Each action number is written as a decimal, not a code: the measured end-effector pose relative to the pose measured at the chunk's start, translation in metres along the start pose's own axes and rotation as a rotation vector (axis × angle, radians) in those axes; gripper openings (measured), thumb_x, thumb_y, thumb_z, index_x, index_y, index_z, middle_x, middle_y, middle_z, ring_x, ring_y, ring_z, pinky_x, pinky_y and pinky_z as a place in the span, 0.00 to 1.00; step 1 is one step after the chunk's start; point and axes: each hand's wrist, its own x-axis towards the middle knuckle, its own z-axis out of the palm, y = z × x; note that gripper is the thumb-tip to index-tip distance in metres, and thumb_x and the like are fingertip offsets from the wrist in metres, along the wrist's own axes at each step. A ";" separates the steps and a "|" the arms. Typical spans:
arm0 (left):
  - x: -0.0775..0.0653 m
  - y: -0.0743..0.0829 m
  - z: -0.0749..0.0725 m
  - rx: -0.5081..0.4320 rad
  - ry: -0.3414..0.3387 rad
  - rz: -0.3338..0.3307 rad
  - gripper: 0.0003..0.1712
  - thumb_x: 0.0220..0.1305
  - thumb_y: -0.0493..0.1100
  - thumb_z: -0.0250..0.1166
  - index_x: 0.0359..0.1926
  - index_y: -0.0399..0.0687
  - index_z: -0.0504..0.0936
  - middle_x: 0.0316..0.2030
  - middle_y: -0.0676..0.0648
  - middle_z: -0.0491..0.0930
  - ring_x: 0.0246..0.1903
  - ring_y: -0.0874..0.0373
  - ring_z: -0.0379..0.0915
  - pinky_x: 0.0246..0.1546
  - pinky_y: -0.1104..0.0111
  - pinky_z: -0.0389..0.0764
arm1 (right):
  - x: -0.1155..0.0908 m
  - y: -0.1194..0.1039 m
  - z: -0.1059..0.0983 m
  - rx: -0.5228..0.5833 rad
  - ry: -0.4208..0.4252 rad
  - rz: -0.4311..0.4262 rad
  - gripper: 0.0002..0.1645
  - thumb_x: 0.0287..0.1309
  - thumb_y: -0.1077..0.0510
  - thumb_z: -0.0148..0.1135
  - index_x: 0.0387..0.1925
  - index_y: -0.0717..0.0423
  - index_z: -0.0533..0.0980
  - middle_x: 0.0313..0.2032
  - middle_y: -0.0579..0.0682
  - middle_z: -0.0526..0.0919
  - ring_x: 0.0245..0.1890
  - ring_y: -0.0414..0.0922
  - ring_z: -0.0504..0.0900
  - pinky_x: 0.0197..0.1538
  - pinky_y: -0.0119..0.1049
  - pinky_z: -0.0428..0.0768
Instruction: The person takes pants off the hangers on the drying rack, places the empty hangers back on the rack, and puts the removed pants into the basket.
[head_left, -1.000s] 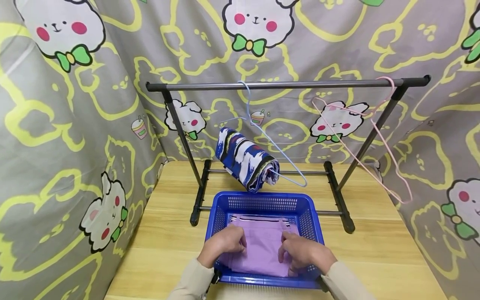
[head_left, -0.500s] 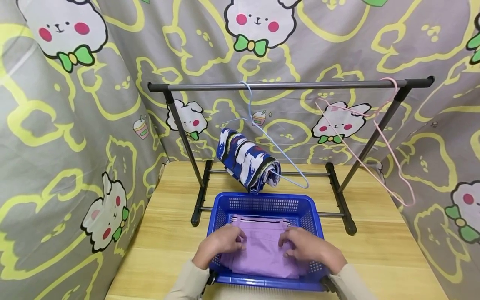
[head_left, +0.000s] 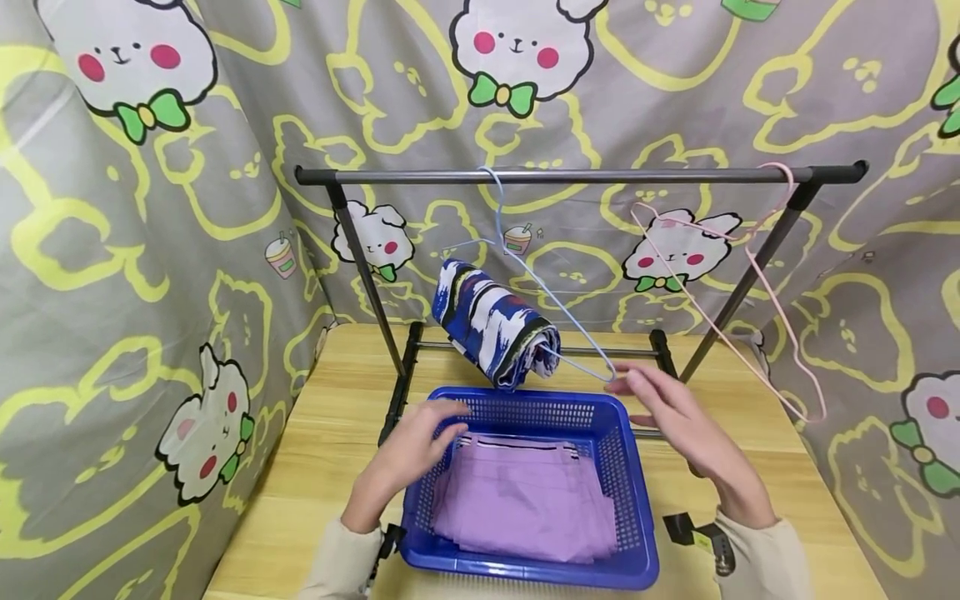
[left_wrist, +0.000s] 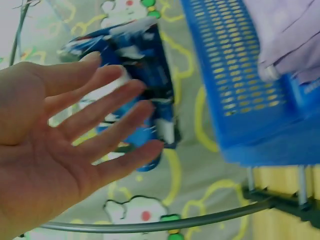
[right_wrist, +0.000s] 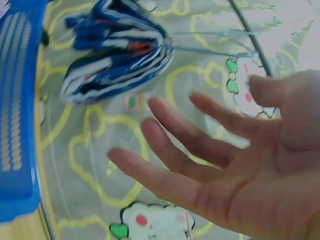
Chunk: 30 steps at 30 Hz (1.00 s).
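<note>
Folded purple clothing with a black-and-white striped edge lies in a blue plastic basket. Behind it, a folded blue, white and black patterned garment hangs over the bar of a light blue hanger. My left hand is above the basket's left rim, its fingers spread and holding nothing. To the right of the basket my right hand is raised near the blue hanger's lower right corner, fingers extended; I cannot tell in the head view whether it touches. In both wrist views the palms are bare.
A dark metal rack stands across the wooden table, its feet behind the basket. A pink hanger hangs at the rail's right end. Grey patterned curtain encloses the left, back and right sides.
Both hands have lifted off the purple clothing and moved apart, up and forward. The right one has swung out past the basket's right rim toward the blue hanger. The basket has turned slightly.
</note>
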 end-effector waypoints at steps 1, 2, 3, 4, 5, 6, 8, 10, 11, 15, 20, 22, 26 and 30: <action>0.003 0.001 -0.005 0.001 0.045 0.023 0.14 0.69 0.37 0.68 0.53 0.38 0.86 0.52 0.40 0.85 0.56 0.46 0.81 0.58 0.54 0.80 | 0.003 -0.005 -0.001 0.025 0.018 0.012 0.29 0.83 0.48 0.38 0.68 0.64 0.68 0.56 0.64 0.80 0.59 0.49 0.80 0.53 0.51 0.84; 0.006 0.002 -0.010 0.003 0.092 0.049 0.14 0.69 0.36 0.68 0.53 0.38 0.86 0.53 0.40 0.85 0.57 0.45 0.80 0.59 0.53 0.79 | 0.005 -0.010 -0.001 0.035 0.036 0.016 0.31 0.83 0.46 0.37 0.69 0.64 0.68 0.57 0.64 0.80 0.60 0.46 0.79 0.54 0.52 0.83; 0.010 0.003 -0.016 0.009 0.138 0.074 0.14 0.69 0.37 0.68 0.53 0.38 0.86 0.54 0.40 0.84 0.57 0.45 0.79 0.60 0.53 0.78 | 0.008 -0.014 0.000 0.037 0.057 0.016 0.32 0.83 0.44 0.36 0.70 0.63 0.68 0.58 0.63 0.79 0.60 0.45 0.79 0.55 0.52 0.83; 0.014 0.004 -0.022 0.015 0.185 0.095 0.15 0.68 0.37 0.68 0.54 0.38 0.86 0.55 0.40 0.83 0.58 0.44 0.79 0.61 0.52 0.77 | 0.011 -0.017 0.000 0.043 0.068 0.011 0.32 0.83 0.44 0.36 0.70 0.62 0.68 0.58 0.61 0.79 0.60 0.41 0.79 0.56 0.53 0.82; 0.018 0.006 -0.029 0.029 0.229 0.110 0.16 0.68 0.37 0.68 0.55 0.39 0.85 0.57 0.40 0.82 0.59 0.43 0.77 0.62 0.51 0.76 | 0.013 -0.021 0.001 0.047 0.076 0.005 0.32 0.82 0.43 0.36 0.70 0.61 0.68 0.58 0.61 0.79 0.59 0.38 0.79 0.57 0.53 0.81; 0.022 0.007 -0.036 0.037 0.271 0.125 0.17 0.69 0.37 0.68 0.57 0.40 0.85 0.59 0.40 0.81 0.60 0.43 0.75 0.63 0.50 0.75 | 0.016 -0.024 0.002 0.043 0.082 -0.001 0.32 0.82 0.43 0.36 0.70 0.61 0.68 0.58 0.60 0.79 0.59 0.39 0.79 0.59 0.54 0.80; 0.031 0.010 -0.052 0.063 0.343 0.144 0.19 0.70 0.38 0.67 0.60 0.41 0.83 0.62 0.39 0.78 0.63 0.42 0.72 0.65 0.49 0.72 | 0.022 -0.031 0.004 0.024 0.101 -0.016 0.31 0.82 0.44 0.38 0.70 0.60 0.68 0.57 0.61 0.81 0.58 0.42 0.80 0.60 0.55 0.79; 0.041 0.013 -0.069 0.098 0.399 0.154 0.21 0.70 0.39 0.67 0.63 0.42 0.81 0.66 0.38 0.74 0.65 0.41 0.68 0.67 0.46 0.68 | 0.027 -0.036 0.007 -0.001 0.123 -0.027 0.29 0.82 0.44 0.40 0.70 0.58 0.68 0.54 0.61 0.83 0.56 0.44 0.81 0.60 0.55 0.80; 0.046 0.014 -0.077 0.120 0.424 0.158 0.23 0.71 0.40 0.66 0.64 0.43 0.80 0.68 0.38 0.72 0.66 0.40 0.66 0.67 0.45 0.67 | 0.030 -0.038 0.009 -0.012 0.136 -0.033 0.29 0.82 0.45 0.41 0.70 0.58 0.68 0.51 0.62 0.84 0.55 0.46 0.82 0.58 0.53 0.81; 0.066 0.017 -0.106 0.210 0.510 0.156 0.27 0.71 0.44 0.66 0.69 0.47 0.76 0.72 0.39 0.66 0.70 0.39 0.61 0.66 0.37 0.62 | 0.039 -0.043 0.015 -0.031 0.169 -0.042 0.26 0.81 0.48 0.46 0.68 0.58 0.71 0.45 0.61 0.85 0.48 0.47 0.84 0.50 0.38 0.83; 0.088 0.017 -0.136 0.312 0.592 0.155 0.29 0.73 0.48 0.65 0.72 0.51 0.74 0.74 0.40 0.63 0.72 0.40 0.58 0.67 0.37 0.59 | 0.047 -0.047 0.023 0.027 0.174 -0.030 0.24 0.79 0.51 0.51 0.67 0.60 0.71 0.44 0.62 0.83 0.43 0.50 0.84 0.48 0.31 0.83; 0.097 0.017 -0.146 0.351 0.623 0.164 0.28 0.73 0.49 0.64 0.72 0.52 0.74 0.74 0.39 0.63 0.72 0.40 0.57 0.67 0.38 0.58 | 0.049 -0.049 0.025 0.038 0.179 -0.031 0.24 0.79 0.51 0.52 0.66 0.60 0.72 0.44 0.62 0.82 0.41 0.52 0.83 0.47 0.33 0.83; 0.115 0.018 -0.165 0.423 0.662 0.172 0.28 0.76 0.52 0.59 0.73 0.54 0.73 0.75 0.38 0.61 0.74 0.41 0.54 0.71 0.41 0.54 | 0.053 -0.053 0.030 0.011 0.199 -0.049 0.22 0.78 0.52 0.53 0.64 0.60 0.74 0.42 0.60 0.83 0.37 0.51 0.81 0.39 0.35 0.81; 0.128 0.016 -0.178 0.469 0.635 0.146 0.28 0.78 0.55 0.55 0.74 0.55 0.72 0.76 0.39 0.60 0.75 0.42 0.51 0.74 0.43 0.49 | 0.056 -0.055 0.035 -0.013 0.232 -0.070 0.19 0.77 0.55 0.54 0.61 0.61 0.76 0.40 0.58 0.83 0.33 0.50 0.79 0.34 0.33 0.78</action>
